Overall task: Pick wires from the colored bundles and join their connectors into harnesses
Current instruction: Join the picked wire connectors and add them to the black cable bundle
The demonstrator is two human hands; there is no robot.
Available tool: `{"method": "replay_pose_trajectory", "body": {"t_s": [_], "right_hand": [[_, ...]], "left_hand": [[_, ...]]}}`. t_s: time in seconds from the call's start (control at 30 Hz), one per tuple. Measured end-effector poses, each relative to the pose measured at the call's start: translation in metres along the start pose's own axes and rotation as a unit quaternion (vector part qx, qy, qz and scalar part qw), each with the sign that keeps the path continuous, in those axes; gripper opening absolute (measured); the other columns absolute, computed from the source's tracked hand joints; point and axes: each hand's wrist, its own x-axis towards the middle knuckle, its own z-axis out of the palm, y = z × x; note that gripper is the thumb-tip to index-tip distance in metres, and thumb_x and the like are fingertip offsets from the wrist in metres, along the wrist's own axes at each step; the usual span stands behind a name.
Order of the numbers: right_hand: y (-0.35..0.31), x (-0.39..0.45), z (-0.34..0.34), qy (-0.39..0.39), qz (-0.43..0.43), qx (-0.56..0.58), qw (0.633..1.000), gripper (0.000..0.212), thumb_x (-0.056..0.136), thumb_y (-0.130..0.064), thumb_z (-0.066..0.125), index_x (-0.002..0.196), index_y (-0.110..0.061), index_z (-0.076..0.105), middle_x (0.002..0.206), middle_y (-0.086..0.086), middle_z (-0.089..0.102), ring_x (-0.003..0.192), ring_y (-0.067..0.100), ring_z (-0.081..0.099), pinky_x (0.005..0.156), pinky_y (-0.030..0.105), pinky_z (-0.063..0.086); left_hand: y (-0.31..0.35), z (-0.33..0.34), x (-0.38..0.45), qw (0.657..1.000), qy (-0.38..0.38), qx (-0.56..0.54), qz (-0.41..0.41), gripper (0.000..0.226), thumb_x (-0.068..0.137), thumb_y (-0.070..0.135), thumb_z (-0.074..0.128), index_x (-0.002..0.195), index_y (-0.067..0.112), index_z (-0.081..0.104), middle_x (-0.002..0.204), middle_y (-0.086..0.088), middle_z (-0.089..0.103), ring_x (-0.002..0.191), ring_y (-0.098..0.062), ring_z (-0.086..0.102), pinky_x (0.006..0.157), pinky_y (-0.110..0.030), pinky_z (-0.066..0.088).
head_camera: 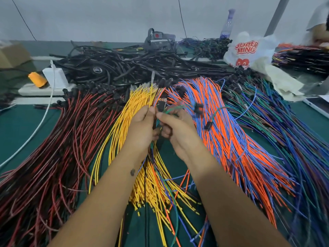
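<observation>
Both forearms reach in from the near edge, meeting over the middle of the bench [21, 125]. Left hand [142, 125] is curled round a small clutch of wires, thumb and fingers pinching them just under a connector [161, 102] that sticks up above the knuckles. Right hand [175, 129] is curled too, its fingertips pinching a green wire [173, 108] that loops off to the right; exactly what meets what between the two hands is too blurred to tell. The held wires [153, 168] run near to far, connector end pointing away and slightly up, loose tails hanging down toward the near edge across the yellow bundle [124, 132]. By the look of it, one harness is being put together, with several colours already gathered in the left hand and at least the green one not yet seated. Much is left: the red bundle [58, 148] on the left, the yellow, the orange-and-blue bundle [229, 136] and the green-and-blue bundle [284, 125] on the right all lie thick, fanned out near to far with their connector ends at the far side. Beyond them a black heap [135, 66] may be finished harnesses, though that is a guess.
</observation>
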Motion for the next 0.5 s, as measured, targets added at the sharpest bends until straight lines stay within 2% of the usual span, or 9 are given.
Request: {"method": "replay_pose_trajectory", "body": {"t_s": [0.07,0.17,0.3,0.37,0.43,0.5], "right_hand": [[-0.001,0.002,-0.001,-0.008,0.02,-0.004,1.0,0.016,0.089,-0.009,0.066,0.082,-0.012,0.052,0.055,-0.001,0.048,0.037,0.007,0.031,0.039,0.019,0.024],[-0.003,0.001,-0.005,0.005,0.023,-0.043,0.999,0.013,0.089,-0.013,0.068,0.088,-0.008,0.055,0.056,0.0,0.047,0.038,0.007,0.031,0.038,0.019,0.024],[-0.006,-0.001,-0.004,0.058,-0.024,-0.046,0.997,0.008,0.086,-0.008,0.07,0.082,-0.008,0.063,0.064,0.007,0.052,0.046,0.015,0.045,0.039,0.019,0.037],[-0.01,0.001,-0.006,0.083,-0.064,-0.029,0.994,0.011,0.086,-0.004,0.069,0.079,-0.01,0.063,0.061,0.0,0.06,0.046,0.009,0.049,0.039,0.016,0.038],[-0.014,0.005,-0.009,0.108,-0.094,-0.041,0.989,0.015,0.086,-0.001,0.067,0.076,-0.011,0.063,0.052,-0.009,0.056,0.043,0.001,0.045,0.041,0.014,0.035],[-0.016,0.009,-0.013,0.13,-0.098,-0.053,0.985,0.016,0.087,-0.002,0.067,0.074,-0.01,0.061,0.054,-0.002,0.053,0.044,0.002,0.042,0.045,0.015,0.034]], "left_hand": [[0.0,0.0,-0.001,1.0,-0.004,0.022,0.014,0.022,0.104,0.021,0.037,0.085,0.014,0.047,0.063,-0.003,0.042,0.035,-0.005,0.031,0.035,-0.013,0.022],[-0.001,-0.001,-0.001,0.998,-0.018,0.048,0.025,0.02,0.103,0.019,0.036,0.09,0.012,0.05,0.061,-0.001,0.047,0.037,-0.006,0.033,0.037,-0.014,0.024],[-0.003,0.0,0.0,0.998,-0.029,0.04,0.027,0.024,0.104,0.02,0.036,0.09,0.009,0.054,0.061,0.001,0.062,0.041,-0.01,0.048,0.039,-0.018,0.037],[-0.004,0.0,0.0,0.999,-0.036,0.014,0.01,0.026,0.104,0.021,0.036,0.093,0.01,0.057,0.062,-0.002,0.066,0.044,-0.013,0.055,0.042,-0.02,0.045],[-0.005,0.0,0.001,0.999,-0.053,0.0,-0.007,0.026,0.104,0.021,0.037,0.094,0.014,0.06,0.064,-0.004,0.067,0.046,-0.015,0.058,0.045,-0.021,0.048],[-0.005,0.0,0.001,0.997,-0.075,0.005,-0.014,0.026,0.104,0.02,0.038,0.095,0.016,0.062,0.066,-0.006,0.067,0.045,-0.015,0.056,0.044,-0.021,0.047]]}}
